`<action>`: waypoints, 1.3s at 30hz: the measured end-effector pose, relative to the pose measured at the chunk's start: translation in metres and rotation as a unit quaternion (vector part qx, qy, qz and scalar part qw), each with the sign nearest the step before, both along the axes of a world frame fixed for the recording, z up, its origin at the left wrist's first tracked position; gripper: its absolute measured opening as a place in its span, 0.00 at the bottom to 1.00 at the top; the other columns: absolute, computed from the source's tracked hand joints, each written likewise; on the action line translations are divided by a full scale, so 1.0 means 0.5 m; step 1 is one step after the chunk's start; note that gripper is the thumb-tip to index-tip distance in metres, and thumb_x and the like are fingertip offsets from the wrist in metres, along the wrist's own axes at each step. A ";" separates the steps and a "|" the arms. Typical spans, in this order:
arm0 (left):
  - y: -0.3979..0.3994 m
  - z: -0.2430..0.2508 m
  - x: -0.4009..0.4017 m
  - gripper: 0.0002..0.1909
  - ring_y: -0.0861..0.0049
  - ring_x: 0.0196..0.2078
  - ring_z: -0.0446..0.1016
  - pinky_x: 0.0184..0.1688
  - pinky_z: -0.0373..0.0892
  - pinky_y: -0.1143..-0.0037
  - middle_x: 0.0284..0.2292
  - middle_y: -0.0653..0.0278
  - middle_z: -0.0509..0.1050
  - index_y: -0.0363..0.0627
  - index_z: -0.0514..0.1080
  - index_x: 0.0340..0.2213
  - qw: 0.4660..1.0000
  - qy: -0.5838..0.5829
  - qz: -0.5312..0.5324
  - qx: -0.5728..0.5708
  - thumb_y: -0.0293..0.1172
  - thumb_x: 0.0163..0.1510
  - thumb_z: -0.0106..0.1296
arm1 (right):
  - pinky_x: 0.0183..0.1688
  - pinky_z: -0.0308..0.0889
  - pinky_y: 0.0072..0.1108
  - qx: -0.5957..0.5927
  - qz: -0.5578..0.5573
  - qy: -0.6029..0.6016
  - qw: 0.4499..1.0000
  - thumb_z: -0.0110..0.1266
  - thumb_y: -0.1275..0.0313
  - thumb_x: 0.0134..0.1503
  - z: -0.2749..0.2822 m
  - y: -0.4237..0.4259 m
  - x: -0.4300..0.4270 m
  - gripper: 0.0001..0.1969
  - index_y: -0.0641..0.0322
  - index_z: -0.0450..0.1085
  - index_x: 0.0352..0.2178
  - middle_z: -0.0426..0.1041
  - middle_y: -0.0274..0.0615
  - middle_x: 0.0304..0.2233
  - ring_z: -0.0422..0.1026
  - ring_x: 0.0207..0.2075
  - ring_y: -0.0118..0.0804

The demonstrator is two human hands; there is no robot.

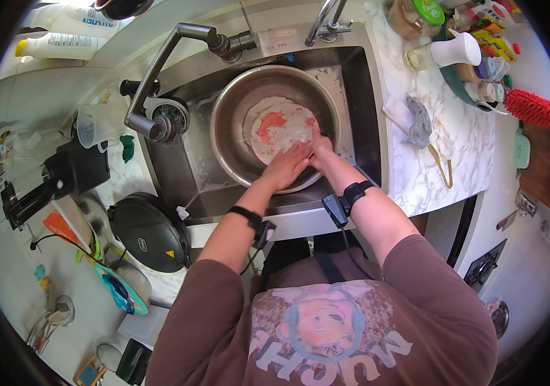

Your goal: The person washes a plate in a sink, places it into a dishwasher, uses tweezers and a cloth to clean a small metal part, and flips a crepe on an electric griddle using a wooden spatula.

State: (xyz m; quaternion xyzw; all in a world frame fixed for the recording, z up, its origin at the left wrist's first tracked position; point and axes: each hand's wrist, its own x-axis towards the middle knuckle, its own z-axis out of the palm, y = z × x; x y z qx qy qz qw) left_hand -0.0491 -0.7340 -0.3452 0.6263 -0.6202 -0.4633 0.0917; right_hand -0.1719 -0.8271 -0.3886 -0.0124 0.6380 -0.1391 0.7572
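A large stainless steel basin (229,159) stands in the sink (169,178). Inside it is a round dish (275,128), red in patches and coated with something whitish; whether this is suds or paste I cannot tell. My left hand (287,166) lies over the dish's near side, fingers stretched across its surface. My right hand (321,148) grips the dish's right edge, its thumb towards the top. The two hands meet near the basin's near right rim, and the left fingers partly cover the dish.
A dark swivel faucet (147,87) reaches over the sink's left side, above a strainer (171,120). A chrome tap (325,29) is at the back. A round black appliance (149,231) stands front left. On the right counter lie a grey cloth (419,123) and a spray bottle (455,48).
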 end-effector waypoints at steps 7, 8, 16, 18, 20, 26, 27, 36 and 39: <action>0.024 -0.011 0.084 0.29 0.57 0.63 0.56 0.64 0.51 0.58 0.59 0.51 0.60 0.42 0.61 0.58 0.921 -0.235 0.297 -0.092 0.33 0.55 0.50 | 0.44 0.72 0.54 0.034 -0.053 -0.051 0.997 0.40 0.72 0.65 0.003 0.068 0.026 0.21 0.63 0.53 0.58 0.64 0.55 0.53 0.70 0.49 0.58; 0.015 -0.026 0.079 0.29 0.55 0.60 0.60 0.63 0.55 0.61 0.57 0.48 0.64 0.39 0.62 0.56 0.867 -0.181 0.444 -0.136 0.25 0.52 0.53 | 0.47 0.72 0.51 0.042 -0.099 -0.100 0.989 0.44 0.82 0.60 0.005 0.080 0.027 0.24 0.63 0.53 0.58 0.64 0.55 0.52 0.70 0.50 0.57; 0.006 -0.064 0.011 0.26 0.61 0.44 0.75 0.44 0.74 0.67 0.45 0.51 0.73 0.32 0.66 0.49 0.630 0.305 0.713 0.026 0.10 0.46 0.47 | 0.34 0.76 0.27 0.023 -0.008 -0.013 1.000 0.60 0.78 0.53 -0.019 0.116 0.090 0.15 0.62 0.70 0.43 0.75 0.44 0.40 0.76 0.36 0.39; -0.015 -0.028 0.057 0.25 0.59 0.42 0.76 0.41 0.76 0.65 0.44 0.50 0.73 0.31 0.66 0.48 0.662 0.339 0.657 0.128 0.11 0.46 0.47 | 0.37 0.77 0.29 -0.041 -0.001 0.046 0.998 0.60 0.79 0.52 -0.079 0.076 0.060 0.19 0.69 0.68 0.46 0.75 0.48 0.41 0.77 0.37 0.42; -0.003 -0.022 0.120 0.22 0.63 0.38 0.77 0.37 0.76 0.68 0.40 0.53 0.75 0.31 0.68 0.45 0.666 0.333 0.636 0.202 0.11 0.45 0.47 | 0.38 0.76 0.32 -0.022 0.012 0.051 0.998 0.59 0.79 0.53 -0.036 0.044 0.065 0.20 0.74 0.66 0.48 0.74 0.51 0.42 0.76 0.39 0.45; 0.004 -0.061 0.014 0.29 0.64 0.43 0.75 0.43 0.72 0.70 0.43 0.54 0.74 0.32 0.67 0.47 0.599 0.347 0.721 0.029 0.09 0.38 0.52 | 0.37 0.73 0.38 -0.047 -0.066 0.080 0.994 0.57 0.81 0.52 -0.032 0.103 0.136 0.19 0.73 0.67 0.47 0.74 0.51 0.39 0.75 0.38 0.49; 0.004 -0.067 0.016 0.28 0.63 0.43 0.75 0.43 0.73 0.70 0.43 0.54 0.74 0.32 0.67 0.47 0.585 0.357 0.727 0.046 0.09 0.39 0.51 | 0.36 0.73 0.38 -0.023 -0.030 0.084 0.996 0.58 0.82 0.51 -0.005 0.100 0.140 0.20 0.73 0.67 0.47 0.75 0.51 0.38 0.75 0.36 0.49; 0.008 -0.042 0.034 0.29 0.61 0.45 0.74 0.45 0.74 0.66 0.43 0.53 0.72 0.34 0.66 0.47 0.614 0.376 0.694 0.029 0.06 0.40 0.50 | 0.36 0.72 0.27 -0.154 0.007 0.136 0.979 0.60 0.85 0.45 -0.037 0.083 0.103 0.25 0.65 0.68 0.47 0.76 0.44 0.40 0.76 0.37 0.39; 0.017 -0.045 0.035 0.27 0.62 0.41 0.75 0.41 0.75 0.69 0.40 0.57 0.73 0.36 0.67 0.46 0.565 0.409 0.707 0.118 0.08 0.41 0.52 | 0.34 0.74 0.32 -0.033 0.048 0.101 0.993 0.61 0.86 0.44 0.011 0.081 0.105 0.26 0.66 0.68 0.48 0.75 0.47 0.40 0.76 0.38 0.45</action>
